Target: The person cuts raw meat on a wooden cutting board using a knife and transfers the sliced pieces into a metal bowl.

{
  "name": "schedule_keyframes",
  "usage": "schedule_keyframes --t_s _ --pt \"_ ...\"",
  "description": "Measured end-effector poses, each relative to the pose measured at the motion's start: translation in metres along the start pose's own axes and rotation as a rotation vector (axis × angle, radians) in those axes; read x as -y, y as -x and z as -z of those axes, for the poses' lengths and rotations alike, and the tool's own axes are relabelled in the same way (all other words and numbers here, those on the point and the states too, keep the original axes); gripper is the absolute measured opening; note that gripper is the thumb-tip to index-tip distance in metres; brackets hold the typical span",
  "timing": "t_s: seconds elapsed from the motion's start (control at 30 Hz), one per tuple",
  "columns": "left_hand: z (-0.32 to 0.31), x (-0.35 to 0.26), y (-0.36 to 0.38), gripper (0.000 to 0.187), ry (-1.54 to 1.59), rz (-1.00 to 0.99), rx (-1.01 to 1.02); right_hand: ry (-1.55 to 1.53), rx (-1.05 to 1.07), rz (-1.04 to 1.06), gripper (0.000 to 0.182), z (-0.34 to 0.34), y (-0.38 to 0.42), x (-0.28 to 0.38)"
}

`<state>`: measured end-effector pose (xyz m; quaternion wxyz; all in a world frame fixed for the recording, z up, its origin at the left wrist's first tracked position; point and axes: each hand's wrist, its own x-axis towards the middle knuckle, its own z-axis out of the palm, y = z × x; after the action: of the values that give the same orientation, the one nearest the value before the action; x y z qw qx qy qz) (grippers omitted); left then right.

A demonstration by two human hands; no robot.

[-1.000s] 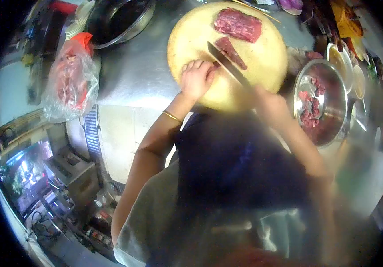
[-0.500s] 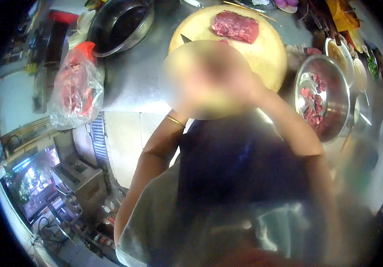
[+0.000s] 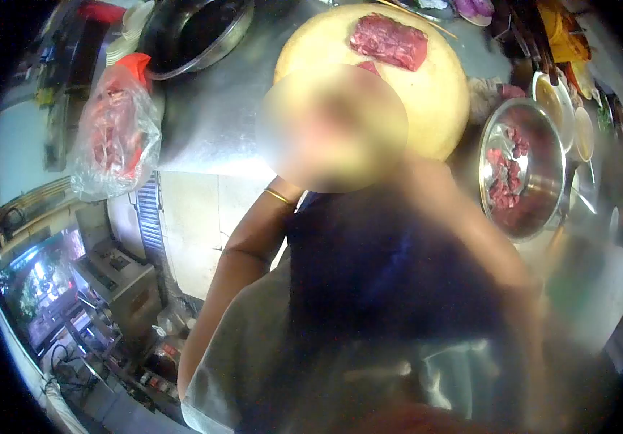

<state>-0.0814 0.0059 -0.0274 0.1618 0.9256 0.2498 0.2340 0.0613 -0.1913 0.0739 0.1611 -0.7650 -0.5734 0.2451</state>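
Note:
A round blurred patch hides most of both hands at the near side of the round cutting board (image 3: pixel 441 108). My left hand (image 3: pixel 298 165), with a gold bangle on its wrist, reaches into the patch from the left; its fingers cannot be made out. My right hand (image 3: pixel 421 172) is at the patch's lower right edge, smeared, and its grip is hidden. A large slab of red raw meat (image 3: pixel 389 42) lies at the board's far side. Just nearer, a small piece of red meat (image 3: pixel 369 67) pokes out above the patch. No knife shows clearly now.
To the right stands a steel bowl (image 3: pixel 553 173) holding cut meat pieces (image 3: pixel 503 177). Farther left are a dark metal basin (image 3: pixel 228 36) and a clear plastic bag of meat (image 3: pixel 114 137). White bowls (image 3: pixel 584 134) crowd the right side. The steel counter (image 3: pixel 206 123) ends near my body.
A dark blade tip that stuck out at the patch's upper left is no longer visible. My right forearm has shifted slightly and looks more smeared. The whole view has moved a little.

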Motion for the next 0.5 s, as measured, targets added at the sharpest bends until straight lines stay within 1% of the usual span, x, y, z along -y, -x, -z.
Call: schedule_keyframes --t_s 0.07,0.13,0.23,0.3,0.4,0.5 --pt "-0.001 0.001 0.004 0.015 -0.041 0.02 0.037 0.018 -0.015 0.051 0.028 -0.01 -0.02 -0.001" --pt "-0.001 0.001 0.002 0.016 -0.08 0.033 0.073 0.04 0.001 0.034 0.028 -0.014 -0.046 0.003" --pt "0.006 -0.006 0.003 0.017 -0.017 0.005 -0.015 0.048 0.066 -0.017 0.028 -0.014 -0.065 0.009" --pt "0.011 -0.006 0.008 0.018 0.017 0.011 -0.056 0.024 0.089 -0.045 0.029 -0.011 -0.055 0.0" --pt "0.005 0.004 0.021 0.019 0.017 0.014 -0.078 -0.03 0.045 -0.054 0.029 -0.01 -0.025 -0.025" --pt "0.002 0.002 0.022 0.016 -0.005 0.015 -0.091 -0.017 0.011 -0.041 0.029 -0.002 0.003 -0.022"
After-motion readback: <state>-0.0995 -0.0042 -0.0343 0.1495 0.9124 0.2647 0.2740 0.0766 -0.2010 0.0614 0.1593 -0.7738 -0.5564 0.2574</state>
